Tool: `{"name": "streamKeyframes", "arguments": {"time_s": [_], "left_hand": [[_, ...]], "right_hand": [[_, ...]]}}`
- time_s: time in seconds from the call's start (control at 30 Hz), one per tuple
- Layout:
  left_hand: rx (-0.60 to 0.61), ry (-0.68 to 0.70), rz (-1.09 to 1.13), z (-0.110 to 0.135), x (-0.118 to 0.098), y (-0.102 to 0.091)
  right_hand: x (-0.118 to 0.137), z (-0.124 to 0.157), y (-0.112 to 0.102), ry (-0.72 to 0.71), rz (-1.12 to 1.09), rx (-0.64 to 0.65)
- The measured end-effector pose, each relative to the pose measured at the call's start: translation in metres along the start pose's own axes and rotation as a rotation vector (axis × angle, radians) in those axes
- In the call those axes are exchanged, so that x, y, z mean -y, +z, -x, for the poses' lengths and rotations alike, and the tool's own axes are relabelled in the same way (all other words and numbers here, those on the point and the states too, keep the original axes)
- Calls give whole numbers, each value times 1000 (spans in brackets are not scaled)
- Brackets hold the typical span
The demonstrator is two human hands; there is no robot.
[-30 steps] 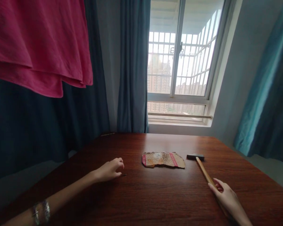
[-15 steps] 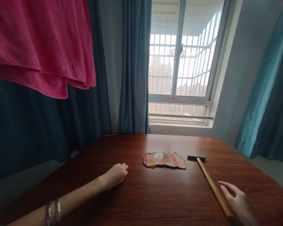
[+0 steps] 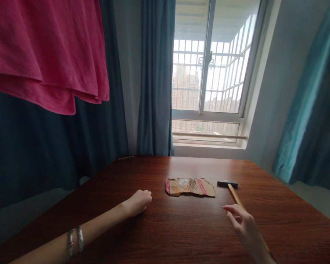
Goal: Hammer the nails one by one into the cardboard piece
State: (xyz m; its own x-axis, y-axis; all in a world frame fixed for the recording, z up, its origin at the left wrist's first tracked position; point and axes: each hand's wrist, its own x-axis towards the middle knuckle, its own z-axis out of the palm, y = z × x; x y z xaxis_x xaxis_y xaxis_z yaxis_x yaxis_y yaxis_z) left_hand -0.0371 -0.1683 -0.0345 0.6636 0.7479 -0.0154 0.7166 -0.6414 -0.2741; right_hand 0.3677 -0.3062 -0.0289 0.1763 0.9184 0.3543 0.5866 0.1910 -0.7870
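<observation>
A hammer lies on the dark wooden table, its black head pointing left and its wooden handle running toward me. My right hand is over the handle's near part with its fingers spread, gripping nothing. Left of the hammer head lies a torn, patterned piece of cardboard with several thin pins or nails standing in it. My left hand rests on the table left of the cardboard, fingers curled under; anything beneath them is hidden. Two metal bangles sit on that wrist.
A pink cloth hangs at the upper left in front of dark blue curtains. Behind the table's far edge is a barred window. A teal curtain hangs at the right. A thin object lies at the table's far left corner.
My right hand left the hammer handle, drew back, then moved forward and left over it. My left hand slid slightly right, covering a small dark thing that lay by its fingertips.
</observation>
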Motion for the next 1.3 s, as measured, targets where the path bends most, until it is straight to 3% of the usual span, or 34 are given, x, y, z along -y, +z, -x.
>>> {"name": "streamKeyframes", "arguments": {"time_s": [0.2, 0.4, 0.57, 0.73, 0.9, 1.1, 1.3], "left_hand": [[-33, 69, 1, -10, -4, -12], [-299, 422, 10, -26, -35, -42], [-451, 545, 86, -31, -55, -50], [-540, 634, 7, -30, -59, -50], [-566, 669, 0, -29, -60, -49], [-615, 686, 10, -30, -63, -49], [-677, 559, 34, -37, -58, -52]], "right_hand": [[25, -6, 37, -8, -117, 100], [44, -35, 102, 186, -328, 340], [57, -41, 138, 364, -441, 485], [55, -39, 146, 424, -589, 498], [50, -38, 149, 383, -743, 609], [50, -38, 150, 388, -710, 645], [52, -45, 147, 348, -707, 451]]}}
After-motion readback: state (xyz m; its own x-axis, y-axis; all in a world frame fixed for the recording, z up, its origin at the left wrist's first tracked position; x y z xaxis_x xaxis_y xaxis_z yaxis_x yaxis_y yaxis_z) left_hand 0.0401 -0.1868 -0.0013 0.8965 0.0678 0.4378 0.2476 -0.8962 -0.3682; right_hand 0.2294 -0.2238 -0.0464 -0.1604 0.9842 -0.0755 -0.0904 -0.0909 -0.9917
